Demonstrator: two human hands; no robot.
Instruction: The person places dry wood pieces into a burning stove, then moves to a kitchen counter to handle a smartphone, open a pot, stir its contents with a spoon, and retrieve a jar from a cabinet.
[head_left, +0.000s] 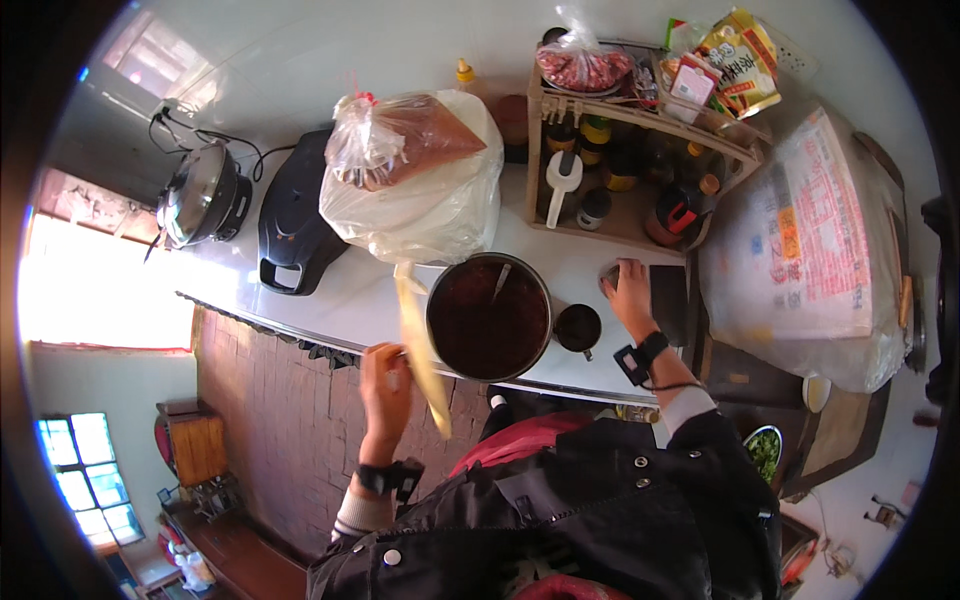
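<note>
My left hand (386, 390) is at the counter's front edge with its fingers curled, touching or close beside a long pale-yellow strip (421, 352); whether it grips the strip is unclear. A large metal pot (487, 319) of dark red-brown contents stands right of the strip, with a light-handled utensil (502, 281) in it. Beside the pot is a dark metal mug (578, 328). My right hand (631, 296) has its fingers around a small round dark object (611, 279) on the white counter, partly hidden by the fingers.
Behind the pot, a bag of reddish-brown contents (442, 139) lies on a white plastic bag (450, 214). A wooden rack (592, 236) holds bottles and jars. A black electric appliance (300, 210) stands left; a large plastic-wrapped object (795, 255) is at right.
</note>
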